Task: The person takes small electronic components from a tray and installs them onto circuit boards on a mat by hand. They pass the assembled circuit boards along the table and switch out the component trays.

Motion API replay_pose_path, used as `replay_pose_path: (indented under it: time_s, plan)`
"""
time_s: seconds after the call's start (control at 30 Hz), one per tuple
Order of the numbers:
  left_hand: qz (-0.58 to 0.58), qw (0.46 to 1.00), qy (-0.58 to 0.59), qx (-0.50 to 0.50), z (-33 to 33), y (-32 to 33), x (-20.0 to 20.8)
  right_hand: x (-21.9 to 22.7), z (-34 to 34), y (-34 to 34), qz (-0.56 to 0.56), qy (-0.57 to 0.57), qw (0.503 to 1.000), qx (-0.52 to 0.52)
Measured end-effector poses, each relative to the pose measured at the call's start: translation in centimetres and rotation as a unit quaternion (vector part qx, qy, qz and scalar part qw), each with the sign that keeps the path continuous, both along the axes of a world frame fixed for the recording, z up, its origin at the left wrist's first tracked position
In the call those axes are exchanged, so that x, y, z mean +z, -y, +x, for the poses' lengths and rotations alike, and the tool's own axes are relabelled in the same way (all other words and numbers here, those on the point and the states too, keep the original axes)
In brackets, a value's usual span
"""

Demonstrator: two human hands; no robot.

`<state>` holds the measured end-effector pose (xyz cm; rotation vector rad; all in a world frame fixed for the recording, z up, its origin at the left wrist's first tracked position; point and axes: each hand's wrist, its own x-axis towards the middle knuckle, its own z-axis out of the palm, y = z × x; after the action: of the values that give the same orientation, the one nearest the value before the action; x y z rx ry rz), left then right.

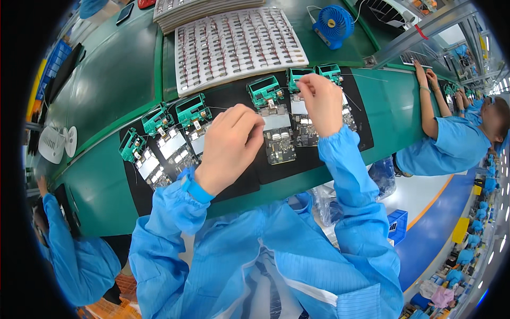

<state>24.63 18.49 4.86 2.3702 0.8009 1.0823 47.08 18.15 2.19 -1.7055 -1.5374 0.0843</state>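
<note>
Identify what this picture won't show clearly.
Head view:
Whether the bare left hand or bare right hand pinches anything: curled fingers hide it.
Part of the silver-topped circuit board beside the left hand: that hand covers it.
Far end of the stacked white trays: cut by upper edge.
Tiny parts on the black rectangular circuit board: too small.

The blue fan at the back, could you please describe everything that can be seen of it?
The fan is round and blue, and looks like plastic. Ribs radiate across its grille from a yellowish hub. It stands on a blue base on the green bench, right of the white tray and beyond the right hand, clear of both. A white cord shows at its left. Whether it is running cannot be told.
</note>
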Motion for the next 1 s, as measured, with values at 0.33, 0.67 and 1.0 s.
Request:
replay_pose_path:
  time_s: [0.33, 0.67, 1.0]
  plan:
    - [-0.09, 0.993, 0.021, 0.073, -7.5, 4.6, 2.3, -0.5, 0.4, -4.8, -0.155, 0.058, 0.986, -0.007]
    - [-0.144, 0.988, 0.049, 0.03, -7.7, 5.3, 1.3, -2.0, 3.9, -2.6, -0.109, -0.258, 0.958, -0.061]
    - [-0.008, 0.999, -0.028, 0.02, -2.7, 5.0, 0.0, 3.9, -4.6, 7.4, -0.274, -0.392, 0.832, 0.28]
